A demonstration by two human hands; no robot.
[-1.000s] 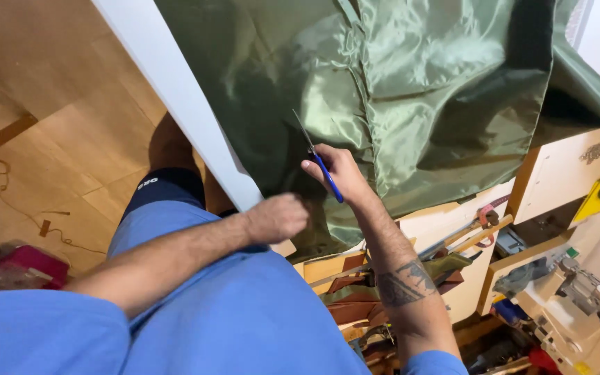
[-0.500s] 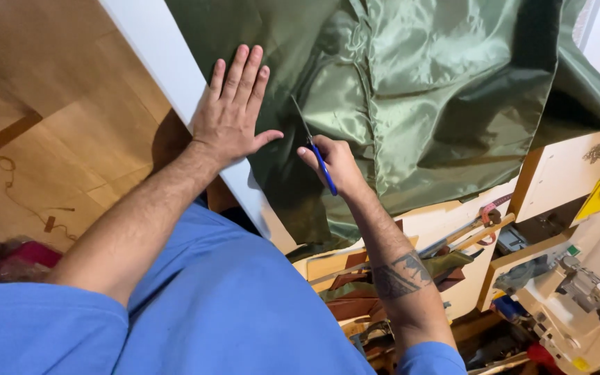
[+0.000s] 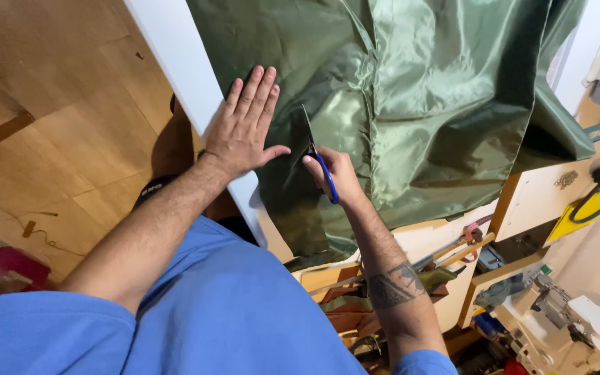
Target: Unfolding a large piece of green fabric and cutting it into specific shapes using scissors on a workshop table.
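Note:
A shiny olive-green fabric (image 3: 425,90) lies spread over a white table (image 3: 175,62) and hangs off its near edge. My left hand (image 3: 244,128) rests flat, fingers spread, on the fabric at the table's edge. My right hand (image 3: 335,173) holds blue-handled scissors (image 3: 317,156) with the dark blades pointing away from me into the fabric, just right of my left thumb.
Wooden floor (image 3: 50,125) lies to the left, with a red object (image 3: 1,267) at the lower left. Below the table are open wooden shelves (image 3: 480,257) with tools and fabric scraps. A white sewing machine (image 3: 571,326) stands at the lower right, a yellow item (image 3: 585,208) above it.
My left hand went from a loose fist near my knee up onto the fabric, laid flat. The right hand with the scissors stayed near the same spot on the fabric.

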